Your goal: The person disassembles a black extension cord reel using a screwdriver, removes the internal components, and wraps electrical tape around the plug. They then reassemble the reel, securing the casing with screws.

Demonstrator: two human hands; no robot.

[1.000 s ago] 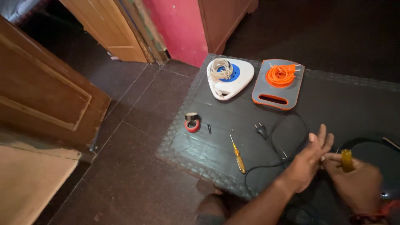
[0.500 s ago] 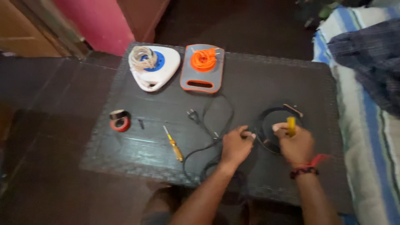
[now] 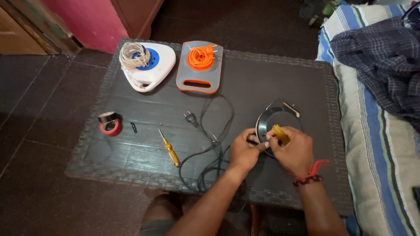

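A: Okay, quick pass. Right hand (image 3: 294,150) is wrapped around a yellow-handled tool (image 3: 280,134), fingers curled tight on it, tip hidden behind the knuckles.

B: And the left hand (image 3: 243,151)?

A: Fingers bunched together, pinching something small at the edge of the round black unit (image 3: 274,123). Cannot tell what, it's covered. Both hands meet right at that unit, near the front right of the table (image 3: 262,78).

B: Where's the cord?

A: Black cord (image 3: 217,131) loops loose across the middle, plug (image 3: 190,117) lying free, not in any socket. The far end runs under the left hand.

B: So how far along?

A: My guess is mid-job. The unit looks open and the wiring end is being worked on, nothing closed up. The tape rolls (image 3: 110,123) sit untouched at the left, a small black screw-like bit (image 3: 134,127) beside them, and a second yellow screwdriver (image 3: 169,148) lies idle.

B: The two at the back?

A: White extension reel (image 3: 147,64) and orange-cord board (image 3: 200,65), side by side, nobody touching them. Bed (image 3: 376,131) is at the right.
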